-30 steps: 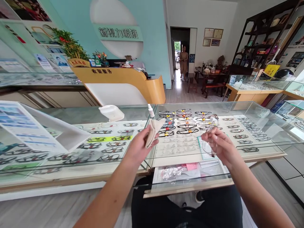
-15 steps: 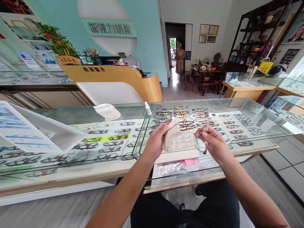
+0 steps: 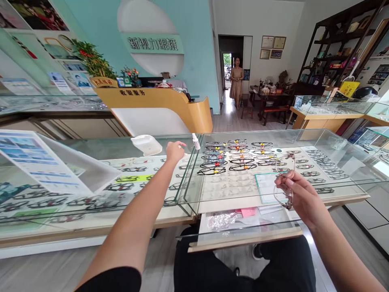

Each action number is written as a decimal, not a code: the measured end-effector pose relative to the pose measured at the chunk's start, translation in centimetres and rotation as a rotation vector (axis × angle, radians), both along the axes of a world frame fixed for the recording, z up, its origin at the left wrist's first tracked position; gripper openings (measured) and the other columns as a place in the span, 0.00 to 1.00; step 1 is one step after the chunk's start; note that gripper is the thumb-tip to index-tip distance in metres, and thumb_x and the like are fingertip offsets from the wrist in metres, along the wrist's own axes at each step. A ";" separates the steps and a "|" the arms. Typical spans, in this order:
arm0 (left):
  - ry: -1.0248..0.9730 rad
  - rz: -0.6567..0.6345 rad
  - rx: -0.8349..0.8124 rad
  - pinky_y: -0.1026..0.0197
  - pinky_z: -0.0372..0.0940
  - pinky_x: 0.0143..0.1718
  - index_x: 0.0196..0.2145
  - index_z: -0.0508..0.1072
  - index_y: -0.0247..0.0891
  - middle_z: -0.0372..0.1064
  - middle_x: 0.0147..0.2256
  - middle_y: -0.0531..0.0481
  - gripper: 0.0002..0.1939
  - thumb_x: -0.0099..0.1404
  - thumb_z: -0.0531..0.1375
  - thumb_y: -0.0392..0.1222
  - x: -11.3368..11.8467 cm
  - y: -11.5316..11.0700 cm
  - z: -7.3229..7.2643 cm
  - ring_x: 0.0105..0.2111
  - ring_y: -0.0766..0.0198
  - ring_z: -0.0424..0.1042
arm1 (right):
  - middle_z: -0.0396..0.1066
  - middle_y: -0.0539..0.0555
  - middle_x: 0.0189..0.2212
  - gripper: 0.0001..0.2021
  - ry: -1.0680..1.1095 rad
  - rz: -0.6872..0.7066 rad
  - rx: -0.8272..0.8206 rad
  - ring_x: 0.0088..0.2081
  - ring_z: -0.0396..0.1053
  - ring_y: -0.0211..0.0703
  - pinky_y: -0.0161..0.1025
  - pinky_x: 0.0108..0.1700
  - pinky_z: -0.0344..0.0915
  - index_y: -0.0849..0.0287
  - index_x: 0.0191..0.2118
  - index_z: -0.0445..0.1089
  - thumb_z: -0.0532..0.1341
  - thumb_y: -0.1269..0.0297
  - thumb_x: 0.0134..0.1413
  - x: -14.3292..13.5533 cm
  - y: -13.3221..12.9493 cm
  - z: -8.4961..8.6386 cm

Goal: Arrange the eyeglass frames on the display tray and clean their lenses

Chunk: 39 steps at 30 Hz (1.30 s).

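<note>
My right hand (image 3: 299, 192) pinches a pair of clear-framed glasses (image 3: 293, 176), held upright above the right part of the glass counter. Over the counter, between a white tray (image 3: 147, 145) and a small white spray bottle (image 3: 196, 141), is my left hand (image 3: 175, 152). Its fingers are curled, with one fingertip pointing right; whatever they hold, if anything, is hidden. The beige cloth cannot be seen. Rows of dark frames with coloured tags (image 3: 243, 160) lie beneath the right hand's side of the glass, left of the held glasses.
An open drawer (image 3: 243, 239) with plastic bags and pink paper sits above my legs. A folded display card (image 3: 39, 162) stands on the left counter. Beyond are a wooden reception desk (image 3: 200, 113), a person (image 3: 236, 83) near the doorway, and more glass cases (image 3: 331, 113).
My left hand has moved left, away from my right hand, and the beige cloth it held has gone from sight. The glasses remain in my right hand. The view has shifted somewhat.
</note>
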State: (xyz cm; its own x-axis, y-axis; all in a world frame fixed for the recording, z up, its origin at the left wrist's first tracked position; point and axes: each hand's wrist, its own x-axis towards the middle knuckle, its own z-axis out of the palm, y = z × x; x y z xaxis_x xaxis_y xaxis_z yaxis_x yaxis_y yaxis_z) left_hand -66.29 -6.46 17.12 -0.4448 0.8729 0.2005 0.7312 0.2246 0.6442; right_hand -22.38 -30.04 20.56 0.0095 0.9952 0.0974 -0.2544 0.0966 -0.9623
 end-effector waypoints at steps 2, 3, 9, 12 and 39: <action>0.018 -0.006 -0.007 0.52 0.66 0.59 0.42 0.79 0.39 0.73 0.53 0.39 0.16 0.57 0.59 0.29 0.1 1.6 -0.4 0.56 0.46 0.73 | 0.77 0.54 0.37 0.15 0.011 -0.035 -0.004 0.47 0.72 0.52 0.49 0.53 0.66 0.48 0.37 0.75 0.76 0.47 0.54 0.6 -0.3 -0.3; 0.015 -0.008 -0.017 0.52 0.65 0.61 0.44 0.78 0.39 0.72 0.54 0.38 0.17 0.58 0.59 0.29 0.3 2.2 -0.6 0.58 0.46 0.72 | 0.77 0.54 0.37 0.15 0.012 -0.047 -0.008 0.46 0.71 0.52 0.48 0.53 0.67 0.48 0.37 0.75 0.76 0.47 0.54 0.9 -0.5 -0.5; -0.024 0.036 -0.049 0.40 0.59 0.68 0.64 0.68 0.37 0.63 0.64 0.28 0.34 0.64 0.66 0.52 2.0 4.9 -1.9 0.68 0.34 0.60 | 0.76 0.54 0.39 0.13 -0.019 -0.129 -0.036 0.47 0.71 0.51 0.48 0.53 0.67 0.49 0.38 0.74 0.74 0.49 0.58 2.1 -1.6 -0.5; -0.047 0.043 -0.061 0.37 0.57 0.69 0.66 0.67 0.39 0.58 0.66 0.26 0.40 0.62 0.68 0.60 2.9 5.7 -2.7 0.70 0.32 0.57 | 0.76 0.54 0.38 0.14 -0.006 -0.138 -0.029 0.46 0.72 0.51 0.47 0.51 0.68 0.49 0.37 0.73 0.75 0.49 0.56 2.3 -1.4 -0.8; -1.144 -0.946 0.116 0.58 0.62 0.26 0.17 0.64 0.42 0.55 0.16 0.52 0.33 0.56 0.59 0.75 15.2 -13.0 2.3 0.21 0.63 0.61 | 0.78 0.49 0.34 0.22 0.126 0.068 -0.070 0.42 0.70 0.45 0.41 0.46 0.59 0.52 0.30 0.69 0.79 0.48 0.43 -6.0 1.8 0.1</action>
